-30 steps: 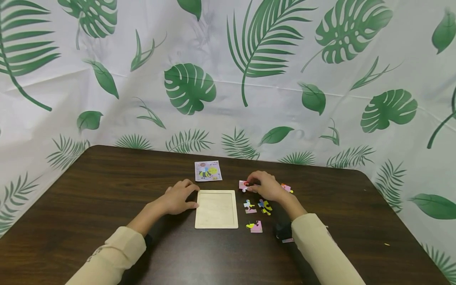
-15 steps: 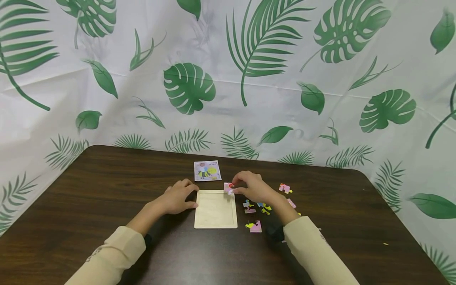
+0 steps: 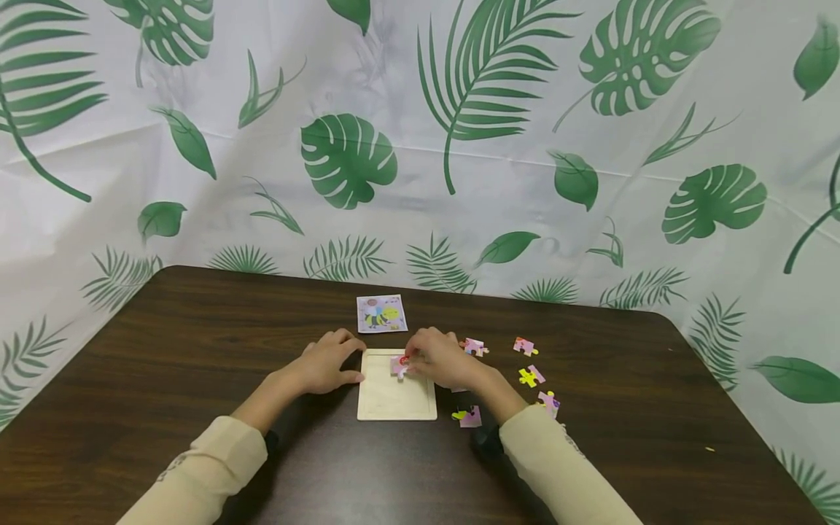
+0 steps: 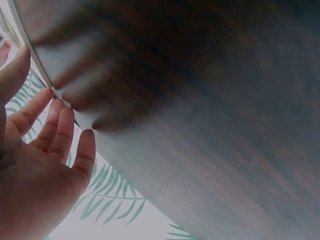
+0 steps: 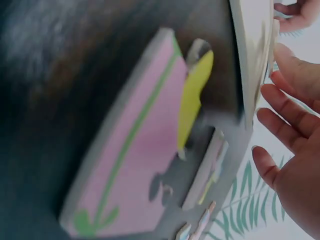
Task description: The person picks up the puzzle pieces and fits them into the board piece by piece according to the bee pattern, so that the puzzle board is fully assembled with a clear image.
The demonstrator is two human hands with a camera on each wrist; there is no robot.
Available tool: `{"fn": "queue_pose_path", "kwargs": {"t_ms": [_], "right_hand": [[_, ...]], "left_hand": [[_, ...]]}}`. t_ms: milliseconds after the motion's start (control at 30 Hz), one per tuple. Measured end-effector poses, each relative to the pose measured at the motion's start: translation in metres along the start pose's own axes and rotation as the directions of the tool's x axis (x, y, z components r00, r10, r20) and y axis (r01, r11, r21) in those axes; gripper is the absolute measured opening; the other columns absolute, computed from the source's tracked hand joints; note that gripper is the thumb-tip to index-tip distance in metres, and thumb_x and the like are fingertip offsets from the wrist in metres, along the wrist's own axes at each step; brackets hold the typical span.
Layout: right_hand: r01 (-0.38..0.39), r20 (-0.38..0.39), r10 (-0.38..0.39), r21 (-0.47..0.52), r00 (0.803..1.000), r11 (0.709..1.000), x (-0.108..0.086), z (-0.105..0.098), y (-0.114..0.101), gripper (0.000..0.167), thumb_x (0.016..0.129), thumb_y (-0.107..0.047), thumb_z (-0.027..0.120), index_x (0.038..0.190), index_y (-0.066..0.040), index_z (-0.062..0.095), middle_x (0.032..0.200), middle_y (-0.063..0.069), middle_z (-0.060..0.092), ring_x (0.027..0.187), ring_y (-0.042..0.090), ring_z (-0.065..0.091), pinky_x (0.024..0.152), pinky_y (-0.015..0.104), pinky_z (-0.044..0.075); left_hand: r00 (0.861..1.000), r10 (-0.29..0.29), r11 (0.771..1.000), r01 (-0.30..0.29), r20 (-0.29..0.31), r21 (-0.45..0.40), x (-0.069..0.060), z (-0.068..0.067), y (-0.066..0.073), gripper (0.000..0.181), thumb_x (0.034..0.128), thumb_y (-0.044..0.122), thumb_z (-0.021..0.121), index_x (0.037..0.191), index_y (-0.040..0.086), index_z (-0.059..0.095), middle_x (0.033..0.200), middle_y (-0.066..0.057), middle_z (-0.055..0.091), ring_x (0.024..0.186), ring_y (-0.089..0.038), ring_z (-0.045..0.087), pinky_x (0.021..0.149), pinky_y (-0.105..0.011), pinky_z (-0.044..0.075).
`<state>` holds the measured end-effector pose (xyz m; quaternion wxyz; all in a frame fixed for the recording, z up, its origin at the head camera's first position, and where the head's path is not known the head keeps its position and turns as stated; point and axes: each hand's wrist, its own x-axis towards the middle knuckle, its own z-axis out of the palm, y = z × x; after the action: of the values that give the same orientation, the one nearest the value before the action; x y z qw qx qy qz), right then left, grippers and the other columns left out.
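Dark wood table [image 3: 164, 379], leaf-print sheet [image 3: 216, 219] hanging behind it. My left sleeve [image 3: 226, 452] is beige, cuff folded. My left hand [image 3: 327, 364] grips nothing: fingers loosely extended, thumb and fingertips touching the left edge of the tray. Picture card [image 3: 382, 314] lies flat just beyond the tray; a yellow-and-black bee on it. Tray [image 3: 387, 401] is square, pale wood, low rim, on the table between my hands. Puzzle piece [image 3: 397, 364], pink with red and white, is over the upper part of the tray, inside the rim; cannot tell if it touches the tray floor. My right hand [image 3: 438, 359] pinches that piece by its right side, thumb against fingers. Right of the tray: pink-and-yellow piece [image 3: 469, 416] nearer me, partly hidden piece under my right wrist, pinkish piece [image 3: 475, 347] just past my knuckles. Right sleeve [image 3: 558, 459], same beige, comes in below. Farther right, a loose column: pink-and-orange piece [image 3: 523, 346], yellow piece [image 3: 528, 378], pink piece with yellow and purple [image 3: 549, 403]. Tiny yellowish scrap [image 3: 710, 449] lies well apart, far right.
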<state>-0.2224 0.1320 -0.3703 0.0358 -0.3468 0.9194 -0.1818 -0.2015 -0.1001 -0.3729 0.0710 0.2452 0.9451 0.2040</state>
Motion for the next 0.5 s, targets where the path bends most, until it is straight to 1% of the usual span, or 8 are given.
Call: {"fn": "queue_pose_path", "kwargs": {"t_ms": [133,267,500], "right_hand": [[-0.019,0.015,0.019,0.003,1.000,1.000,0.0028,0.0023,-0.0043,0.014,0.081,-0.017,0.069,0.091,-0.009,0.063,0.091,0.000,0.055,0.091,0.019,0.046,0.072,0.038,0.029],[-0.039,0.027,0.039,-0.002,0.999,0.999,0.0045,0.0040,-0.0071,0.015,0.080,-0.017,0.071,0.091,-0.010,0.064,0.090,0.000,0.054,0.092,0.018,0.044,0.074,0.039,0.028],[-0.053,0.033,0.054,-0.024,0.998,0.998,0.0084,0.0062,-0.0093,0.016,0.080,-0.020,0.071,0.092,-0.011,0.064,0.091,-0.001,0.054,0.094,0.018,0.044,0.075,0.040,0.028]], "left_hand": [[1.000,-0.001,1.000,0.001,0.000,-0.003,0.0000,0.0001,-0.0009,0.042,0.0843,0.026,0.066,0.119,0.006,0.055,0.116,-0.014,0.048,0.111,-0.034,0.043,0.084,-0.055,0.035],[1.000,-0.002,1.000,0.002,0.005,-0.006,0.0001,0.0001,-0.0010,0.042,0.0842,0.026,0.066,0.119,0.006,0.055,0.115,-0.014,0.048,0.110,-0.033,0.043,0.084,-0.055,0.035],[1.000,-0.001,1.000,0.001,0.006,-0.004,0.0005,-0.0008,0.0001,0.042,0.0838,0.025,0.067,0.119,0.005,0.055,0.114,-0.014,0.049,0.110,-0.034,0.044,0.083,-0.055,0.035]]}}
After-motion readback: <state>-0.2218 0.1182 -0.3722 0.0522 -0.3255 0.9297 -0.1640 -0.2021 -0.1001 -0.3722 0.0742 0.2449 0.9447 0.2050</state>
